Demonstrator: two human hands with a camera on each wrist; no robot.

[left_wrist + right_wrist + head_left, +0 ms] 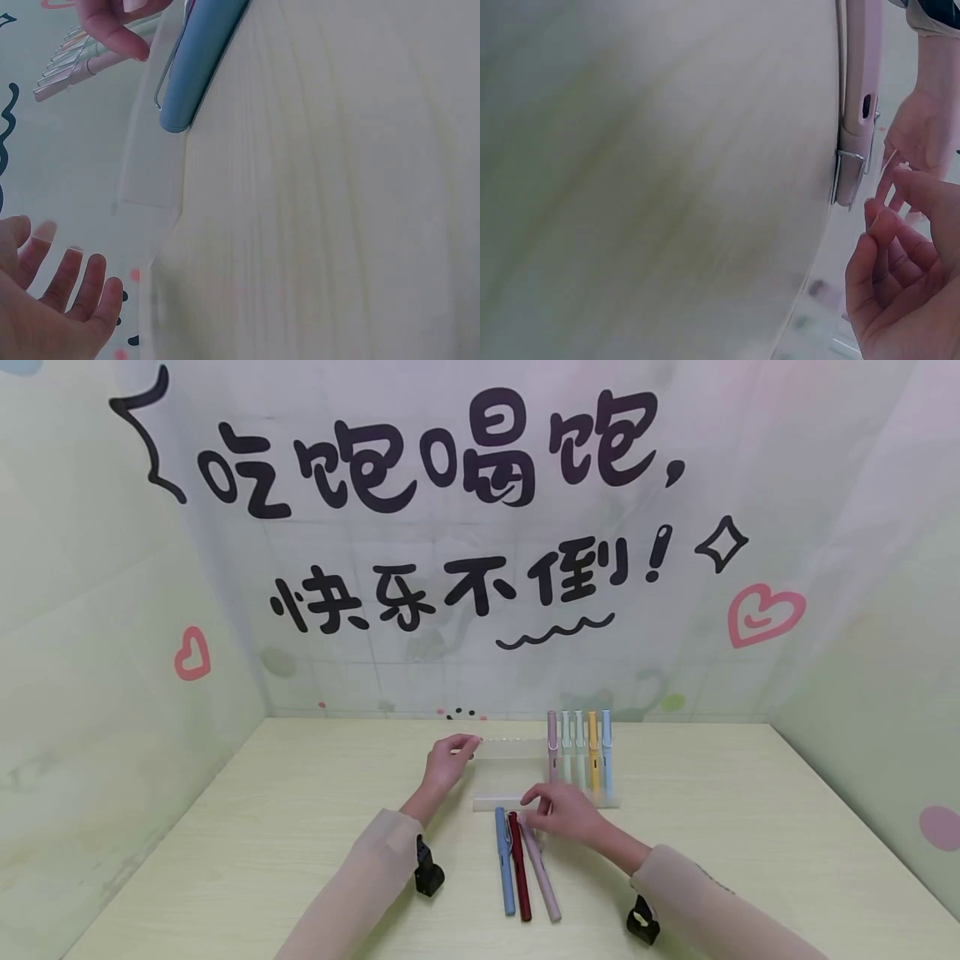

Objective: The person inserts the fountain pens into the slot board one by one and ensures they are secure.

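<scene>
A clear pen case (491,804) holds several upright pens at its right end, among them an orange one (593,747). My left hand (446,764) is by the case's upper left corner; in the left wrist view its fingers (88,289) are spread and loosely bent. Below the case lie a blue pen (506,860), a dark red pen (520,868) and a lilac pen (543,877). My right hand (566,814) hovers by the lilac pen's upper end. In the right wrist view its fingers are loosely bent beside that pen (861,75), with no visible grip.
The light wooden table (262,835) reaches back to a printed backdrop (420,677) with black writing. Printed side panels stand at left and right. A black wrist device (429,872) is on the left wrist, another (642,922) on the right.
</scene>
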